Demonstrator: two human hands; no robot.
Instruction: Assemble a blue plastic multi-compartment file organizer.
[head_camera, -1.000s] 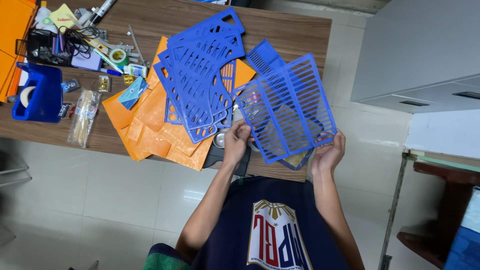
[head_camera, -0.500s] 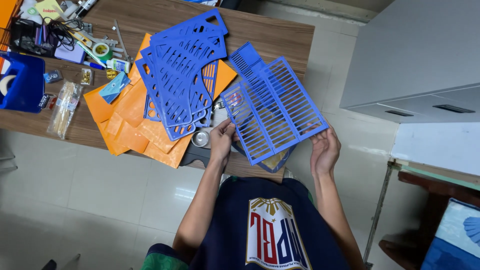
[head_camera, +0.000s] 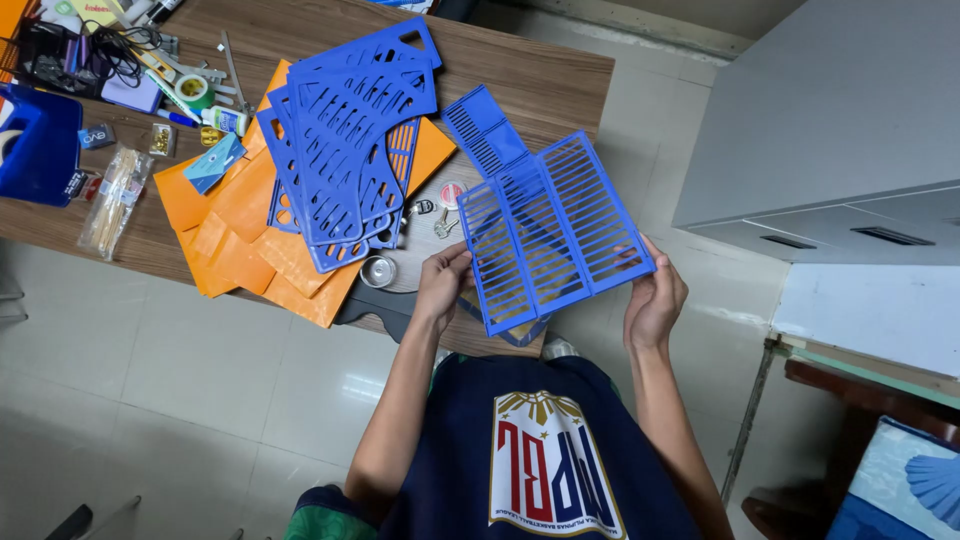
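Since the earlier frame the blue slatted panel (head_camera: 555, 232) has risen a little off the wooden table (head_camera: 530, 70) and now sits level between both hands, above the table's near right corner. At the far left edge stands a blue box (head_camera: 38, 145), and beside it lies a clear packet of sticks (head_camera: 112, 200). Orange sheets (head_camera: 250, 235) lie under a stack of blue perforated panels (head_camera: 345, 140) in the middle. The left hand (head_camera: 443, 283) pinches the panel's near left corner, thumb on top. The right hand (head_camera: 655, 300) grips its right edge, fingers curled behind it
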